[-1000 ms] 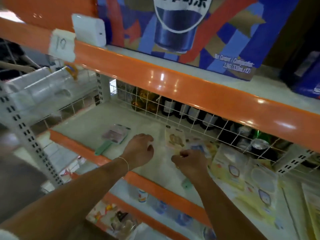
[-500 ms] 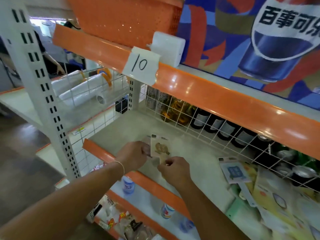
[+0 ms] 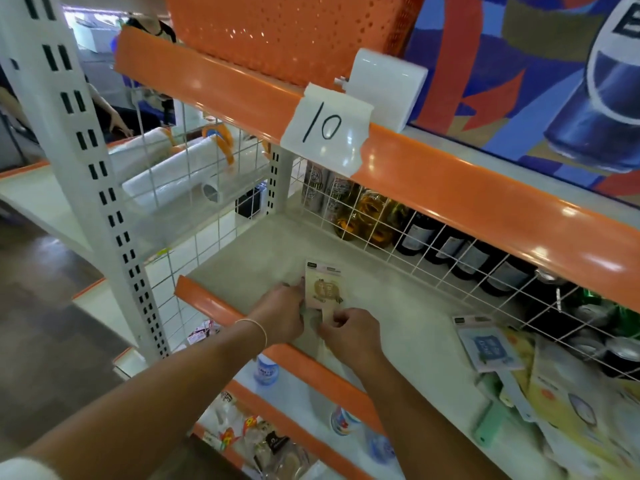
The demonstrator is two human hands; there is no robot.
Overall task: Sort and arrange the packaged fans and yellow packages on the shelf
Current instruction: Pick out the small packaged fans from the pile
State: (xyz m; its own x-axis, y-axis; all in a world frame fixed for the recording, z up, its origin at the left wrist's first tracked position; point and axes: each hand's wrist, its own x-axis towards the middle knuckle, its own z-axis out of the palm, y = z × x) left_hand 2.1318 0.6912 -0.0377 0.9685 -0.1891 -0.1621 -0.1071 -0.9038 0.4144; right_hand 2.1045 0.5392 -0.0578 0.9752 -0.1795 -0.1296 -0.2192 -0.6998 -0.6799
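Both hands on beige packaged fan [image 3: 323, 289] at shelf [image 3: 408, 327] front-left: left hand [image 3: 282, 315] pinching side edge, right hand [image 3: 349, 329] pinching handle. Lay flat, square to orange lip; blue packaged fan [image 3: 490, 344] and yellow packages [image 3: 568, 403] next, far right.

A paper tag [image 3: 327, 128] marked 10 hangs on the upper shelf's orange front edge. Dark bottles [image 3: 446, 242] stand behind the wire grid [image 3: 433, 268] at the shelf's back edge.
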